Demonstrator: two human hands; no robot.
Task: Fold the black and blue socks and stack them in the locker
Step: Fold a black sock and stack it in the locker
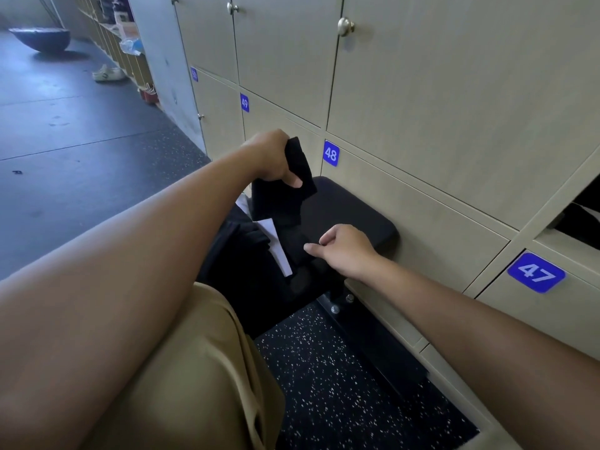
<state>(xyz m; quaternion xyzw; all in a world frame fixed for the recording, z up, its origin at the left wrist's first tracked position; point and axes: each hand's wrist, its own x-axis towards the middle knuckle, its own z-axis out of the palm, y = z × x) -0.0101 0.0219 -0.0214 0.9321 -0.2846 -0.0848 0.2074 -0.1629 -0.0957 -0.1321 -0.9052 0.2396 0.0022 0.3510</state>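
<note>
Left hand [276, 157]: raised above the bench, fingers and thumb curled round a black sock [293, 180], thumb pressed on its front.
Black sock: hanging from the left hand, doubled over, lower end drooping toward the dark heap on the bench; not in a locker.
Right hand [341, 248]: low over the bench seat, fingers loosely curled, forefinger and thumb stretched toward the dark cloth; whether a pinch on the cloth or only a touch, cannot tell.
Bench [357, 216]: black padded seat, pushed up close to the locker fronts, metal foot with bolts showing beneath.
Dark heap [246, 254]: black garments lying on the near end of the bench, just under the held sock; single pieces not separable by eye, no blue sock to be made out.
White strip [276, 245]: pale tag or paper lying across the dark heap, between the two hands.
Lockers [422, 108]: beige doors with round metal knobs, blue number plates 49, 48 and 47 in a row.
Open locker [581, 216]: at the far right edge, above plate 47, something dark lying inside; too little visible to name.
Trouser leg [194, 368]: tan cloth, bottom left, under the left forearm.
Floor [341, 384]: black rubber with white flecks beneath the bench, plain grey further left.
Shoe [108, 73]: white, on the grey floor well apart, near a shelf rack.
</note>
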